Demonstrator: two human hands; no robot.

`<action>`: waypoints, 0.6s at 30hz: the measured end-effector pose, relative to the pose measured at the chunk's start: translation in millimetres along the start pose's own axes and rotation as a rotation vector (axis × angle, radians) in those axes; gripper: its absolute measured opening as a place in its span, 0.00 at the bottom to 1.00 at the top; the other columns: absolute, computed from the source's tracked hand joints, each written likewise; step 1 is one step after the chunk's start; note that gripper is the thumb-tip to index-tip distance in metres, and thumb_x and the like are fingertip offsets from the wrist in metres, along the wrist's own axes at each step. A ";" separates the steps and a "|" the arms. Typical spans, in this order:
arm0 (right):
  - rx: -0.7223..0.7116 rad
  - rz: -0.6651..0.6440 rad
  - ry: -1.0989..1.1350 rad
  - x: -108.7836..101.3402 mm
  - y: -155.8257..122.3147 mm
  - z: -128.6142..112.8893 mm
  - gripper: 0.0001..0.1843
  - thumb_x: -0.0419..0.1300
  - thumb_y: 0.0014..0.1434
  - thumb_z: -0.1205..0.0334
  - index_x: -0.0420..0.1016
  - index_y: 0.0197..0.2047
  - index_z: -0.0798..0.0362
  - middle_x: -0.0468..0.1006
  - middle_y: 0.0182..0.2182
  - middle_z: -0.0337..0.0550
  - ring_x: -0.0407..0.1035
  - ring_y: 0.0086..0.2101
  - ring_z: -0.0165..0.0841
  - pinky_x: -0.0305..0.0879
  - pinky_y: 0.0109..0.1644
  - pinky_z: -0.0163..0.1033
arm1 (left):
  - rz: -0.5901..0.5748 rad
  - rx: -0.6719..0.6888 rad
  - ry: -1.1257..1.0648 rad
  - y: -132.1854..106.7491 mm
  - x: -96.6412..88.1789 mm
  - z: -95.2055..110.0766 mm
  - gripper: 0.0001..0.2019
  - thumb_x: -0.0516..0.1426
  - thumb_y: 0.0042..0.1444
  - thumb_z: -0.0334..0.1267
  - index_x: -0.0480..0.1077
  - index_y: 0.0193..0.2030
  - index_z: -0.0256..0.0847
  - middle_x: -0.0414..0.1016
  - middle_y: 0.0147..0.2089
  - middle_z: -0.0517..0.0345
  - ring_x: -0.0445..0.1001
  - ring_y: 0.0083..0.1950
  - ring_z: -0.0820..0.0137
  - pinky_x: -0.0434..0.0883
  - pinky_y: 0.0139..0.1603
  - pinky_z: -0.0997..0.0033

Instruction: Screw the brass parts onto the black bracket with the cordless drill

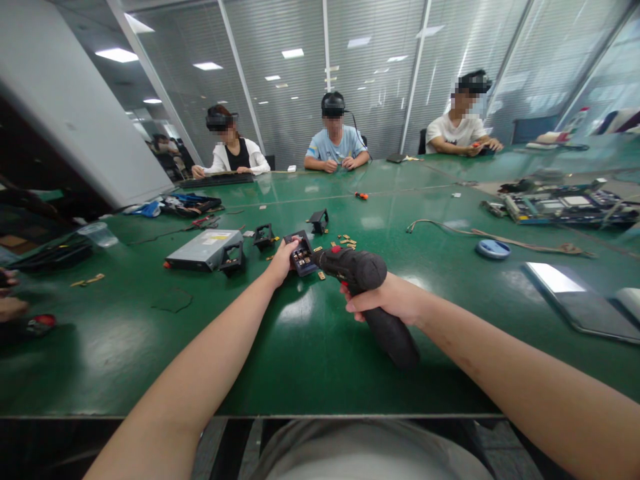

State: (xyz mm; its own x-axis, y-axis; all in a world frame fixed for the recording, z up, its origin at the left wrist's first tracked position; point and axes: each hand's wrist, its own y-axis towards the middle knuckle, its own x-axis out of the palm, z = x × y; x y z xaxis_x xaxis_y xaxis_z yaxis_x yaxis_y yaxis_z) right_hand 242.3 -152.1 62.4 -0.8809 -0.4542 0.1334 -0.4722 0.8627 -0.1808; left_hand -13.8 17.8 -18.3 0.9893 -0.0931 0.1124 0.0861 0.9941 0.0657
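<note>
My right hand [387, 300] is wrapped round the grip of a black electric screwdriver [367, 287], whose nose points left against a small black terminal block [301, 253] with brass contacts. My left hand [281, 261] pinches that block from the left and steadies it on the green table [300, 347]. Several loose brass pieces [345, 240] lie just behind the block. Two similar black parts [263, 236] [319, 220] stand a little further back.
A grey metal box [204, 249] lies left of the block. A blue round tin [493, 249], a cable and circuit boards [560, 203] sit to the right, a dark tablet [580, 300] at the near right. Three people sit along the far edge; another person's hand [10, 300] shows at the left.
</note>
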 end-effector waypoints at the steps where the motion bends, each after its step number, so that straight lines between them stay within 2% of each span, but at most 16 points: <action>1: 0.000 0.000 0.000 0.1 -0.2 -0.2 0.16 0.70 0.39 0.71 0.70 0.33 0.54 0.73 0.26 0.35 0.70 0.22 0.29 0.65 0.26 0.35 | 0.000 0.001 0.001 0.0 0.1 -0.1 0.21 0.61 0.51 0.51 0.66 0.48 0.46 0.76 0.41 0.57 0.79 0.40 0.62 0.76 0.39 0.62; 7: 0.008 -0.027 0.037 -2.1 1.7 2.3 0.18 0.71 0.38 0.71 0.70 0.32 0.54 0.73 0.26 0.34 0.70 0.22 0.29 0.66 0.26 0.36 | 0.025 -0.011 -0.002 -0.7 1.8 1.3 0.21 0.62 0.50 0.52 0.66 0.47 0.46 0.75 0.40 0.58 0.78 0.38 0.63 0.75 0.38 0.64; 12: -0.014 -0.051 0.025 -4.6 4.8 6.6 0.18 0.72 0.38 0.70 0.69 0.32 0.54 0.72 0.25 0.34 0.70 0.21 0.28 0.66 0.26 0.35 | 0.049 -0.012 0.007 -3.0 4.4 4.5 0.19 0.61 0.49 0.50 0.66 0.46 0.45 0.74 0.39 0.59 0.76 0.36 0.66 0.73 0.34 0.68; 18: -0.038 -0.051 0.001 -1.9 3.9 5.2 0.17 0.71 0.38 0.69 0.69 0.31 0.55 0.72 0.25 0.34 0.69 0.22 0.28 0.64 0.26 0.35 | 0.057 -0.015 0.000 0.9 3.2 1.4 0.16 0.59 0.50 0.45 0.66 0.45 0.44 0.74 0.36 0.59 0.76 0.35 0.65 0.74 0.34 0.67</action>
State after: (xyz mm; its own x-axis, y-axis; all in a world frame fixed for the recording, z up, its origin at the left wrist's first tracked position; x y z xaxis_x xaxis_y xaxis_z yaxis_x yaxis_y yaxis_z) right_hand 241.9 -149.0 56.4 -0.8554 -0.4980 0.1426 -0.5153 0.8461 -0.1362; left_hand -10.7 18.3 -16.5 0.9927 -0.0361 0.1153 0.0312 0.9985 0.0440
